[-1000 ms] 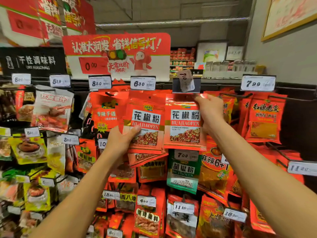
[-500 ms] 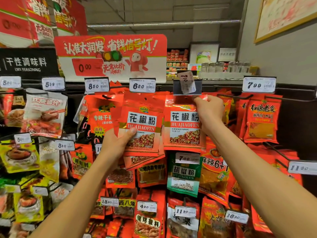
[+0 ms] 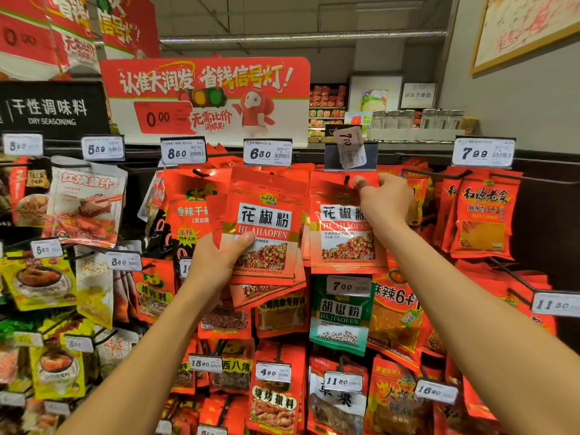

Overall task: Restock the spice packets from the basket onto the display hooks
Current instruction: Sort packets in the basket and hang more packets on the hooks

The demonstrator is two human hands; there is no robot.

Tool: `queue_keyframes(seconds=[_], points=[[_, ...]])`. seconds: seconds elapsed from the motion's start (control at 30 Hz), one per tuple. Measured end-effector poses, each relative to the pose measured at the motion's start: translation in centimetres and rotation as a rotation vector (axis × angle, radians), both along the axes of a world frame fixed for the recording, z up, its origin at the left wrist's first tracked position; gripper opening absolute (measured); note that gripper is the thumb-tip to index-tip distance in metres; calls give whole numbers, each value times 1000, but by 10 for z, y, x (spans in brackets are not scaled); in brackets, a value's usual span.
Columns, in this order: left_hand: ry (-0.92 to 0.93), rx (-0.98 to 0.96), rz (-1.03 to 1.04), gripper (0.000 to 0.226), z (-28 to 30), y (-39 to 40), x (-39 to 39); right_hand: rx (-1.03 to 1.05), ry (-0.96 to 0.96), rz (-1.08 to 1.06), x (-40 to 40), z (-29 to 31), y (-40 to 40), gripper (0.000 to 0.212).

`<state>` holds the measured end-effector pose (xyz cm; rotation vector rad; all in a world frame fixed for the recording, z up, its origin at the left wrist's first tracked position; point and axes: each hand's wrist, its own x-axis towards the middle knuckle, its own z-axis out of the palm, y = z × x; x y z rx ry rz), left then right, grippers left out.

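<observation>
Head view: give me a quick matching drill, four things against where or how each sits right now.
Things:
1. stack of HUAJIAOFEN packets
2. hanging HUAJIAOFEN packet
3. green HUJIAOFEN packet
4. crooked 7.00 tag

States:
A. tilted in its holder
B. below the hanging red packet
C. gripped by left hand
D. top pinched by right hand

Pairs: 1-C, 2-D, 3-B, 4-A

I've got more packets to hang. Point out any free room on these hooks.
Free: the bare dark backing right of the 7.99 packets, where a hook rod shows bare. Crowded: hooks under the 8.50 and 6.30 tags, packets overlapping; lower rows too.
</observation>
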<state>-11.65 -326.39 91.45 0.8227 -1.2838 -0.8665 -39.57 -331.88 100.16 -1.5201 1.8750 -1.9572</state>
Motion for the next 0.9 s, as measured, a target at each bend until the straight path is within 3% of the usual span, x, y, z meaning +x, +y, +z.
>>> queue_keyframes(seconds=[0.2, 0.33, 0.43, 0.53, 0.6, 0.67, 0.77, 0.9], points=[[30, -13, -78, 18, 15, 12, -9, 170, 91, -33, -8, 0, 7, 37], [52, -15, -105, 18, 19, 18, -23, -54, 139, -88, -12, -16, 40, 35], [96, -3, -158, 16, 24, 21, -27, -153, 142, 121, 1, -23, 64, 31], [60, 10, -187, 19, 26, 25, -32, -38, -15, 514, 22, -18, 75, 36], [11, 9, -214, 25, 23, 28, -40, 11, -129, 625, 33, -14, 74, 43], [21, 39, -249, 27, 19, 32, -49, 14, -239, 602, 38, -14, 68, 33], [178, 206, -249, 39, 17, 34, -59, 12, -326, 533, 33, -16, 61, 14], [223, 231, -110, 28, 10, 27, -54, 33, -468, 538, 17, -15, 59, 11]])
